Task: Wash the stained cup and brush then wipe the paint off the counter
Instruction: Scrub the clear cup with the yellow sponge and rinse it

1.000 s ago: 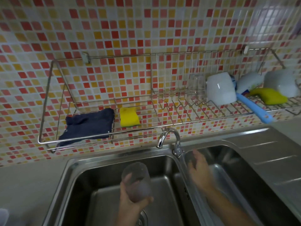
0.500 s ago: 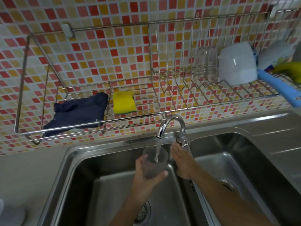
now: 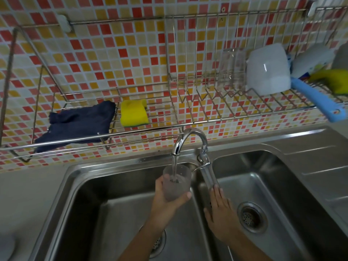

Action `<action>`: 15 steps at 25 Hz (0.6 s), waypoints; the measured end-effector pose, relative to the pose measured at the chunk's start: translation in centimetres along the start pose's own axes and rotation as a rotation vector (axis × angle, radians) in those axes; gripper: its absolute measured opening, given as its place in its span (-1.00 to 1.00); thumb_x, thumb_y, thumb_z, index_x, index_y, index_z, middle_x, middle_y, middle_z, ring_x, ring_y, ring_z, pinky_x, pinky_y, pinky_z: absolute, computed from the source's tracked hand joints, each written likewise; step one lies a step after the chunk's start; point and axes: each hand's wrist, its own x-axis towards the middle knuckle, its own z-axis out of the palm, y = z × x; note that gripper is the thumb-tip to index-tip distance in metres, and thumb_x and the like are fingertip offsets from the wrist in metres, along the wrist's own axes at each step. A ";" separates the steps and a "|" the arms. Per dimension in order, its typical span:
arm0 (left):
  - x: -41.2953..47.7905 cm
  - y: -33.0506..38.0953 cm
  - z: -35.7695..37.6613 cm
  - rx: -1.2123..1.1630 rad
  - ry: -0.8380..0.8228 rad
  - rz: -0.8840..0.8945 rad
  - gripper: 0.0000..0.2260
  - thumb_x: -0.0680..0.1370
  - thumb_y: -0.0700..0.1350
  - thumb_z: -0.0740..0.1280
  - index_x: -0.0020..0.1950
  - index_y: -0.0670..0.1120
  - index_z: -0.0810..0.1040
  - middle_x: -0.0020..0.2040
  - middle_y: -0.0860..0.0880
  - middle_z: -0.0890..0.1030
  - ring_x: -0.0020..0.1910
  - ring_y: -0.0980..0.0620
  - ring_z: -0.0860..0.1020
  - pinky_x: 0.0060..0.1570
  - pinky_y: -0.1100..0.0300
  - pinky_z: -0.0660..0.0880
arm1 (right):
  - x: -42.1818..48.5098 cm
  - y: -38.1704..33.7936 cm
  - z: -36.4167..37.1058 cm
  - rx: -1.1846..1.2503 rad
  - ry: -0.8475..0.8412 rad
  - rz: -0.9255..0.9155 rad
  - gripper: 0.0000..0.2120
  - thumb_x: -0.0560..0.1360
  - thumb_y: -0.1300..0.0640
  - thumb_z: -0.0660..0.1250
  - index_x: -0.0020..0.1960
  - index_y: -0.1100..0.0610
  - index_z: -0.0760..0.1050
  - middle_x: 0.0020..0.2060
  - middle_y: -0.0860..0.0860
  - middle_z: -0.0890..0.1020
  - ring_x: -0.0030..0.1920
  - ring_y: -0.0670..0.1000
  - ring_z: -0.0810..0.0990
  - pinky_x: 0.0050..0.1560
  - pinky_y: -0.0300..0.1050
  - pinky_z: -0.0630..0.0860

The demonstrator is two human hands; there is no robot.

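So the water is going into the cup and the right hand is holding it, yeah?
Not quite. The head view shows the left hand holding the cup under the water; the right hand lies open beside it.

A home kitchen: a stainless steel double-bowl sink (image 3: pixel 293 146) at six o'clock, a chrome gooseneck tap (image 3: pixel 190 140) running, a wire dish rack (image 3: pixel 207 102) on red-and-yellow mosaic tiles (image 3: pixel 113 53) at twelve.

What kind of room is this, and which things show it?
Most likely a home kitchen: a double sink, a tap running into the cup that the left hand holds, and a wire dish rack with a sponge on a tiled wall.
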 end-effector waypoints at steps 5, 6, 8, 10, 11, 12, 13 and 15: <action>-0.4 -1.0 -0.2 0.037 -0.029 -0.012 -0.28 0.24 -0.11 0.60 0.29 0.15 0.35 0.18 0.02 0.56 0.12 0.03 0.58 -0.03 0.04 0.60 | -1.0 0.2 0.3 -0.074 0.089 0.037 -0.40 0.41 -0.03 0.07 0.38 0.26 0.30 0.35 0.15 0.41 0.31 0.16 0.42 0.15 0.04 0.36; -0.5 -1.1 -0.4 0.075 -0.017 -0.014 -0.29 0.23 -0.06 0.60 0.29 0.17 0.36 0.16 0.06 0.58 0.11 0.09 0.58 0.00 0.12 0.59 | -0.9 0.2 0.4 -0.089 0.102 0.037 -0.39 0.41 -0.02 0.07 0.39 0.25 0.28 0.37 0.14 0.40 0.33 0.15 0.40 0.17 0.05 0.35; -0.6 -0.7 -0.5 0.174 0.027 -0.026 -0.40 0.26 -0.03 0.58 0.22 0.17 0.41 0.05 0.11 0.63 -0.02 0.22 0.60 -0.12 0.39 0.55 | -1.0 0.2 0.7 -0.104 0.093 0.036 -0.38 0.41 -0.03 0.07 0.40 0.25 0.27 0.38 0.14 0.37 0.36 0.14 0.36 0.20 0.04 0.33; -0.1 -0.6 -0.5 0.267 0.074 -0.030 -0.50 0.28 0.03 0.55 0.14 0.18 0.43 -0.03 0.14 0.63 -0.08 0.24 0.60 -0.17 0.40 0.54 | -1.2 0.3 0.9 -0.104 0.078 0.041 -0.35 0.40 -0.04 0.08 0.41 0.25 0.27 0.39 0.14 0.36 0.37 0.13 0.34 0.21 0.03 0.33; 0.3 -0.5 -0.4 0.307 0.106 -0.033 -0.51 0.25 0.11 0.55 0.10 0.18 0.45 -0.04 0.13 0.63 -0.07 0.18 0.61 -0.10 0.28 0.58 | -1.1 0.4 1.0 -0.108 0.081 0.041 -0.35 0.39 -0.05 0.09 0.41 0.25 0.27 0.39 0.14 0.36 0.38 0.13 0.33 0.21 0.03 0.33; 0.7 -0.4 -0.2 0.338 0.132 -0.027 -0.50 0.20 0.19 0.53 0.07 0.19 0.48 -0.03 0.11 0.63 -0.06 0.12 0.62 -0.05 0.13 0.61 | -1.1 0.4 1.0 -0.108 0.081 0.042 -0.35 0.39 -0.05 0.09 0.41 0.24 0.27 0.39 0.14 0.36 0.38 0.13 0.33 0.22 0.03 0.33; 1.1 -0.4 -0.2 0.369 0.150 -0.024 -0.50 0.17 0.26 0.51 0.04 0.20 0.49 -0.02 0.10 0.62 -0.05 0.08 0.62 -0.04 0.02 0.61 | -1.1 0.4 1.0 -0.108 0.081 0.046 -0.35 0.39 -0.05 0.09 0.41 0.24 0.27 0.40 0.14 0.35 0.38 0.13 0.32 0.22 0.04 0.34; 1.4 -0.3 0.1 0.371 0.163 -0.028 -0.53 0.16 0.30 0.49 0.00 0.23 0.50 -0.03 0.12 0.62 -0.06 0.06 0.63 -0.08 -0.02 0.62 | -1.0 0.4 1.0 -0.108 0.079 0.051 -0.35 0.40 -0.06 0.09 0.41 0.24 0.27 0.40 0.13 0.35 0.38 0.13 0.32 0.22 0.04 0.34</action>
